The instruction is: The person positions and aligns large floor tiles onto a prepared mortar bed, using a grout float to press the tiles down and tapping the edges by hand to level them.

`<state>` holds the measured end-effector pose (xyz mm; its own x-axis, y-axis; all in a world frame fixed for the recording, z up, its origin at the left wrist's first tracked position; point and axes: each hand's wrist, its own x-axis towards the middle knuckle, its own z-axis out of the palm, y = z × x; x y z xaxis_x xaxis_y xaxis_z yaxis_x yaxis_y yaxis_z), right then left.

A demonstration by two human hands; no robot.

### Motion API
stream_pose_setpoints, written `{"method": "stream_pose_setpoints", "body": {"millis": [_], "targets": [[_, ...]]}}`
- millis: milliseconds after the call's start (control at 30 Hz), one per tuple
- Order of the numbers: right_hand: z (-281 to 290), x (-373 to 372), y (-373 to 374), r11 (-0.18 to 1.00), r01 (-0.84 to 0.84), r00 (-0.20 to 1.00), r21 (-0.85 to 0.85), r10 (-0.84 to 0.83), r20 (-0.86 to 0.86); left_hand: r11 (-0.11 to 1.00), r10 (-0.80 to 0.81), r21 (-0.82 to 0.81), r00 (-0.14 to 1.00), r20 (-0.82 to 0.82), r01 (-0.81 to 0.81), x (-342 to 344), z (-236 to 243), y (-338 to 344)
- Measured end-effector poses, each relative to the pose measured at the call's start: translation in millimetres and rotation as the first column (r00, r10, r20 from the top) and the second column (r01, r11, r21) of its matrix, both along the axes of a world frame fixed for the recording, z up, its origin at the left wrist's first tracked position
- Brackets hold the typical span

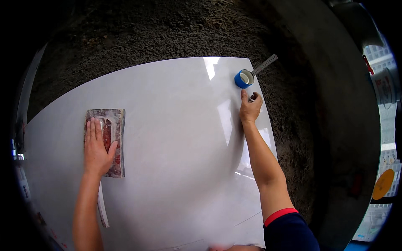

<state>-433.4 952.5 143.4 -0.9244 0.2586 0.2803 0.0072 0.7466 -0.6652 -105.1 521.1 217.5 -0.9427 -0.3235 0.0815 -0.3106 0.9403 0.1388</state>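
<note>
A large glossy white tile (176,104) lies under both hands. My left hand (97,152) rests on a worn, mortar-stained rectangular float (119,161), its fingers stretched flat over the tool's reddish middle and the thumb spread to the right. A narrow white strip (101,207) shows beside my left wrist. Near the tile's far right corner stands a short blue cylinder (242,79) with a pale hollow inside. From it a ruler-like strip (265,65) with dark marks sticks out past the edge. Just short of the cylinder, my right hand (250,108) is open, fingers loosely bent, thumb apart.
Rough dark mortar (155,35) borders the tile at the far side and along the right. Beyond it on the right runs a dark raised ledge (343,104). A whitish bucket (383,88) and an orange oval (383,184) sit at the right rim.
</note>
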Motion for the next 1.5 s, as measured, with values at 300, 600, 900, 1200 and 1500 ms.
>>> {"method": "stream_pose_setpoints", "body": {"millis": [300, 600, 900, 1200, 1500], "targets": [[12, 0, -8, 0.986, -0.084, 0.996, 0.143, 0.089, -0.026, 1.0, 0.029, 0.01, 0.998, 0.047, -0.03, -3, 5, 6], [-24, 36, -13, 0.915, -0.238, 0.961, 0.326, 0.271, -0.061, 0.946, -0.029, -0.321, 0.999, 0.038, 0.04, 13, -26, 4], [7, 266, 31, 0.941, -0.316, 0.942, -0.119, 0.296, -0.159, 0.943, -0.044, -0.319, 0.988, 0.147, 0.09, 4, -12, 25], [105, 404, 78, 0.929, -0.289, 0.873, -0.232, 0.356, 0.335, 0.895, -0.33, -0.268, 0.934, 0.137, 0.355, 29, 21, -33], [79, 479, 150, 0.93, -0.253, 0.782, 0.265, 0.035, 0.622, 0.893, -0.24, -0.358, 0.962, 0.13, 0.271, 63, 34, 25]]}}
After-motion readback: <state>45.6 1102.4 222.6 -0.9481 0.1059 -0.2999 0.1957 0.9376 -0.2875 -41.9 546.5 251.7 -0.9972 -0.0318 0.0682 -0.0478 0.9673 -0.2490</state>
